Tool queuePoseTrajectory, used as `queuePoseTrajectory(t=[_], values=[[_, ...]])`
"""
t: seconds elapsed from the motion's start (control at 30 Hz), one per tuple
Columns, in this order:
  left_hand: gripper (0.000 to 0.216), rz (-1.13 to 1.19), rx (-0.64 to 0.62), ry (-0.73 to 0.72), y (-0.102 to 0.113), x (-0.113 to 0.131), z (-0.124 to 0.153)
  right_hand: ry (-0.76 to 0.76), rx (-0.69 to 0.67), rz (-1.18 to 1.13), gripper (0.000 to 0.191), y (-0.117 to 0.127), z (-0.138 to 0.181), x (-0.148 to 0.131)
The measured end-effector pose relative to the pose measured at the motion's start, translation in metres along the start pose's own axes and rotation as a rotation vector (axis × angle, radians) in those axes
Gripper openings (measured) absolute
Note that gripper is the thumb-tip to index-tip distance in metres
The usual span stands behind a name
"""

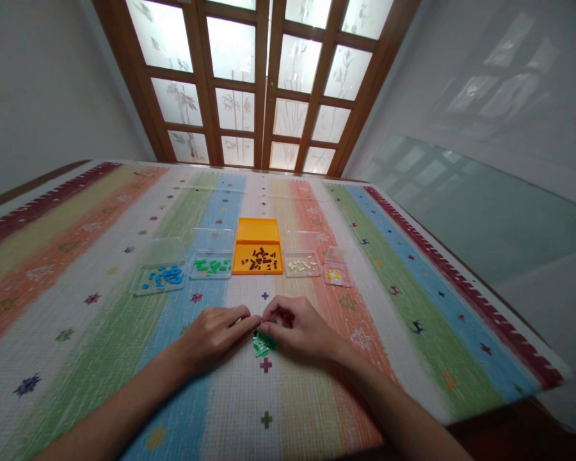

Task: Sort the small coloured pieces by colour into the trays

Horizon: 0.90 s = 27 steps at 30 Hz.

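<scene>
Where a striped cloth covers the bench, the left hand and the right hand meet fingertip to fingertip, and the green piece sits between them, just on the near side of their fingertips. It lies to the left of the right hand, whose thumb reaches over it and seems the nearer; its long axis is too covered to tell. The right hand has thumb and forefinger drawn together and the left stretches its forefinger to them, but I cannot tell whether either grasps anything. Counted, there are two hands, five open boxes beyond them (one orange box amid four clear ones), and one green piece; the blue bits, green bits, brown bits, cream bits and yellow bits inside the boxes are too small to count.
</scene>
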State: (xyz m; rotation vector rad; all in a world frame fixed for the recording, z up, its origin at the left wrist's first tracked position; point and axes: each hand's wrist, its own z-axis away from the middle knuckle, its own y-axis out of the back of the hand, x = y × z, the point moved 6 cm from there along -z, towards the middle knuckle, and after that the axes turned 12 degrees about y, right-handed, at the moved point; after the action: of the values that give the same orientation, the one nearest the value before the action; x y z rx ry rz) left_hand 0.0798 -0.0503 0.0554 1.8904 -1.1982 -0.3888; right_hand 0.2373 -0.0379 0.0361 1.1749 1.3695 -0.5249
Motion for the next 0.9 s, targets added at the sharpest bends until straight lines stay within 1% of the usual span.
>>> queuePoseTrajectory(t=[0.13,0.2,0.27,0.4,0.5,0.57,0.7,0.8,0.9], values=[[0.015,-0.057,0.050,0.067,0.006,-0.019,0.001,-0.010,0.067,0.090,0.009,0.010,-0.003,-0.001],[0.016,-0.098,0.085,0.131,0.014,-0.035,-0.001,-0.025,0.106,0.152,0.010,0.019,-0.004,0.002],[0.018,-0.146,0.091,0.230,0.023,-0.054,-0.006,-0.029,0.124,0.243,0.012,0.026,-0.004,0.006],[0.025,-0.180,0.073,0.473,0.042,-0.091,-0.016,0.018,0.072,0.514,0.020,0.031,-0.002,0.008],[0.028,-0.198,0.043,0.578,0.050,-0.112,-0.023,0.053,0.014,0.648,0.022,0.028,0.000,0.006],[0.029,-0.210,0.001,0.605,0.049,-0.123,-0.025,0.064,-0.012,0.682,0.022,0.026,0.001,0.004],[0.030,-0.234,-0.077,0.637,0.039,-0.138,-0.023,0.056,-0.062,0.675,0.019,0.025,0.000,0.002],[0.031,-0.270,-0.105,0.634,0.031,-0.140,-0.021,0.044,-0.077,0.654,0.014,0.026,-0.001,0.001],[0.031,-0.242,-0.099,0.591,0.029,-0.135,-0.019,0.044,-0.078,0.632,0.012,0.027,-0.002,0.001]])
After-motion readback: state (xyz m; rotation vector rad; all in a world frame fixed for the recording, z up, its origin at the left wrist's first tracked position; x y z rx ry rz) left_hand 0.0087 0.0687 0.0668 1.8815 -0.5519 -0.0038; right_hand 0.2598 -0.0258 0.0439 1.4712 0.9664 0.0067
